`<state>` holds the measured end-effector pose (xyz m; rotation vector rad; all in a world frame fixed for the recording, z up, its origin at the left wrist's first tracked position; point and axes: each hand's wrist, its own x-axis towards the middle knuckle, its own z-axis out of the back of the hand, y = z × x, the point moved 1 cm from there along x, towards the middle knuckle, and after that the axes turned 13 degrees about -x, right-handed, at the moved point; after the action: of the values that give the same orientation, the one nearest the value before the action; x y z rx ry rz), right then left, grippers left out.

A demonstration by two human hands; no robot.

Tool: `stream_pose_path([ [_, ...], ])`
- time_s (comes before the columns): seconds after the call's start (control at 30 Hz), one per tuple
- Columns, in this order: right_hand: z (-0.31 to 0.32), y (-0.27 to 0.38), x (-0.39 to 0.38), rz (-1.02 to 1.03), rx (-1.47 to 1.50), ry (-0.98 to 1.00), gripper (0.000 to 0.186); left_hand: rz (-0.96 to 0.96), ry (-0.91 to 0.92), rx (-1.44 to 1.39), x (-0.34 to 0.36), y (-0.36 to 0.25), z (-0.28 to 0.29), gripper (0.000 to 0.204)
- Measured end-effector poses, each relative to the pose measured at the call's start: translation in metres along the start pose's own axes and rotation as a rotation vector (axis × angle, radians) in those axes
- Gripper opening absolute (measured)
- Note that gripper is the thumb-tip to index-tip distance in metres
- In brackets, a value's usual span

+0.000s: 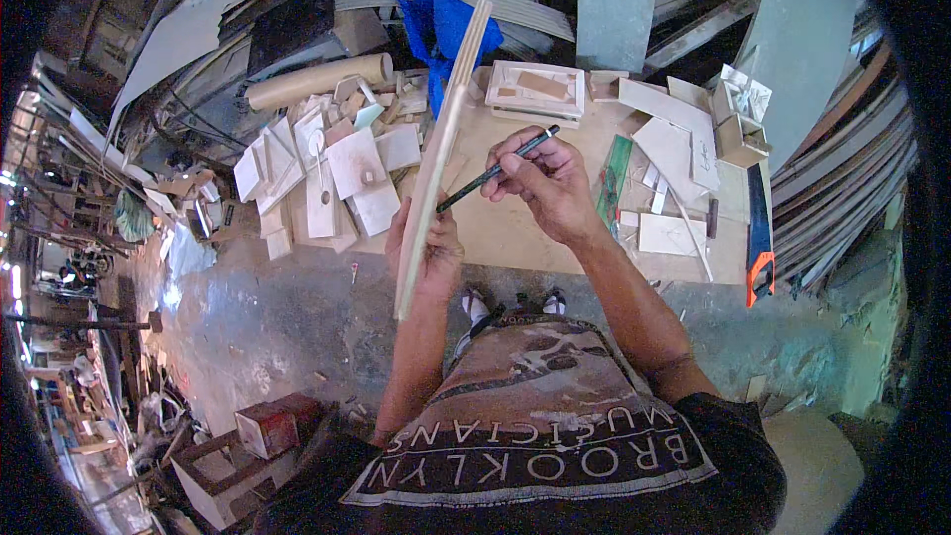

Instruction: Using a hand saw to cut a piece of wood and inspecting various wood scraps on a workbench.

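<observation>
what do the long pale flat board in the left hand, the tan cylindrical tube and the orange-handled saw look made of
Long pale flat board in the left hand: probably bare plywood; lengthwise lines on its edge suggest layers.
Tan cylindrical tube: perhaps cardboard, matt, given its even colour; I can't be sure.
Orange-handled saw: likely plastic handle, evenly bright; thin dark blue blade, presumably coated metal.

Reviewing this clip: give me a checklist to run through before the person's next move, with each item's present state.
1. Board held by the left hand: ok.
2. Dark pen or pencil gripped in the right hand: ok.
3. Its tip touching the board: cannot tell; it points at the board's lower half.
4. Orange-handled saw away from both hands: ok, at the table's right end.
5. Table's left side free of wood offcuts: not ok, pieces piled there.
</observation>
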<state>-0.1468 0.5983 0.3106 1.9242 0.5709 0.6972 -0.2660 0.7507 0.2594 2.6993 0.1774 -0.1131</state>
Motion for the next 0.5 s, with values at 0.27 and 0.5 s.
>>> stream_pose_path([
  [0.27, 0.001, -0.003, 0.003, 0.081, -0.115, -0.079, 0.010, -0.097, -0.122, 0.098, -0.004, -0.019, 0.015, 0.031],
  [0.5, 0.017, 0.013, -0.005, 0.141, 0.072, -0.312, 0.016, 0.022, -0.086, 0.031, -0.005, -0.017, 0.010, 0.030],
])
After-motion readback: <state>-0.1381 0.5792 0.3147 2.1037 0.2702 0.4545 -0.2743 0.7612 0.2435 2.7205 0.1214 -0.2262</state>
